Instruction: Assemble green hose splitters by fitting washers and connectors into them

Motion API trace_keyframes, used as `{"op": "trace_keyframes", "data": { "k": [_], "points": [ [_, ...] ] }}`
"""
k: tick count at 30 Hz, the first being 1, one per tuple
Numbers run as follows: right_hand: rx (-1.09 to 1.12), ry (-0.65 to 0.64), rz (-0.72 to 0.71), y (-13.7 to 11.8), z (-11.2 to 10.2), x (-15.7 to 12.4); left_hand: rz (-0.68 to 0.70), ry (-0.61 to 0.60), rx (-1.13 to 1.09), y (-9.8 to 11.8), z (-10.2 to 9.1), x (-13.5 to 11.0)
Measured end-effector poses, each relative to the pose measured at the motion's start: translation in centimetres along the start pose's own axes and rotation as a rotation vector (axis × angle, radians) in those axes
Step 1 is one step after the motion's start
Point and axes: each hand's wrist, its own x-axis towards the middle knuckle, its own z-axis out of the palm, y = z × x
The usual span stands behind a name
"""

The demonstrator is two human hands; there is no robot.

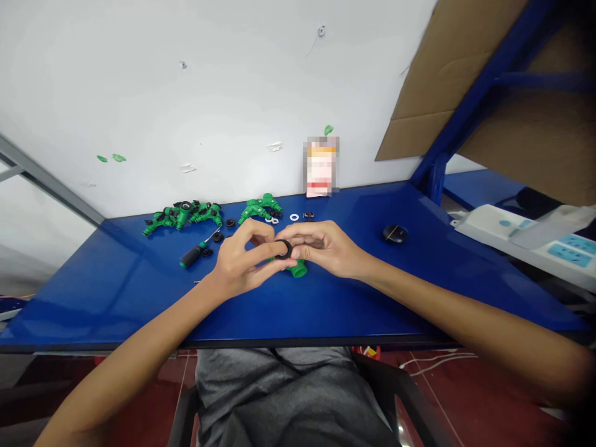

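Observation:
Both my hands meet over the middle of the blue table (139,298). My left hand (244,261) pinches a black ring (283,249) between thumb and fingers. My right hand (326,248) is closed around a green plastic fitting (298,269), whose end pokes out below the fingers. The black ring sits against the top of the fitting, between the two hands. Most of the fitting is hidden by my fingers.
Green fittings (184,215) lie at the back left, another green fitting (261,208) behind my hands. A screwdriver (198,249), black rings (218,236) and white washers (294,217) lie nearby. A black round object (395,234) sits right. A blue shelf frame (465,118) stands at right.

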Motion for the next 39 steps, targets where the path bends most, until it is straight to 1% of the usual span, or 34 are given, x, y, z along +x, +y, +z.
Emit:
{"op": "trace_keyframes", "data": {
  "k": [6,10,12,16,18,23,27,33,36,39],
  "points": [
    [0.001,-0.021,0.003,-0.2,0.1,0.0,-0.035,-0.032,-0.09,-0.2,0.0,0.1],
    [0.037,-0.04,-0.018,-0.4,0.0,0.1,-0.079,0.027,-0.079,-0.2,0.0,0.4],
    [0.071,-0.059,-0.013,-0.2,-0.1,0.1,-0.08,0.041,-0.068,-0.3,0.0,0.5],
    [0.149,-0.109,0.027,0.2,-0.2,0.1,-0.082,0.016,-0.07,-0.4,-0.1,0.5],
    [0.181,-0.114,0.038,0.3,-0.1,0.0,-0.092,0.002,-0.075,-0.4,0.0,0.5],
    [0.184,-0.097,0.025,0.0,0.0,-0.1,-0.086,-0.017,-0.065,-0.6,0.0,0.3],
    [0.142,-0.087,0.003,-0.1,-0.1,0.1,-0.05,-0.028,-0.043,-1.0,-0.1,0.1],
    [0.086,-0.073,0.002,0.2,-0.3,0.2,-0.051,-0.042,-0.018,-1.1,-0.2,-0.1],
    [0.061,-0.036,-0.022,0.1,-0.1,0.1,-0.061,-0.029,-0.034,-0.9,-0.2,0.0],
    [0.001,0.026,-0.041,-0.2,0.2,0.0,-0.109,-0.027,-0.06,-0.7,-0.2,0.1]
  ]
}}
